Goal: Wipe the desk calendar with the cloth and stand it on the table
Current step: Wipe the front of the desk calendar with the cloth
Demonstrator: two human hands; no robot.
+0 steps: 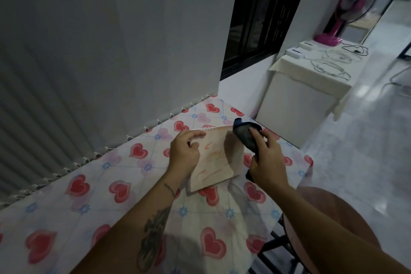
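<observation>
So the pale spiral-bound desk calendar with faint orange scribble marks [214, 160] is up off the table with the heart-and-flower patterned tablecloth [93, 187], tilted, its bottom edge low near the cloth surface, though I can't tell if it actually touches. The left hand [185, 154] pinches the calendar's top left corner right by the wire binding, fingers curled over the edge. The right hand [265, 158] is closed around a dark blue-grey cloth [245, 134], pressed against the calendar's upper right corner. The cloth covers that corner, and part of it disappears under the palm. The print on the calendar is too blurry to read. A brown round stool [329, 211] sits lower right, partly covered by the right arm.
</observation>
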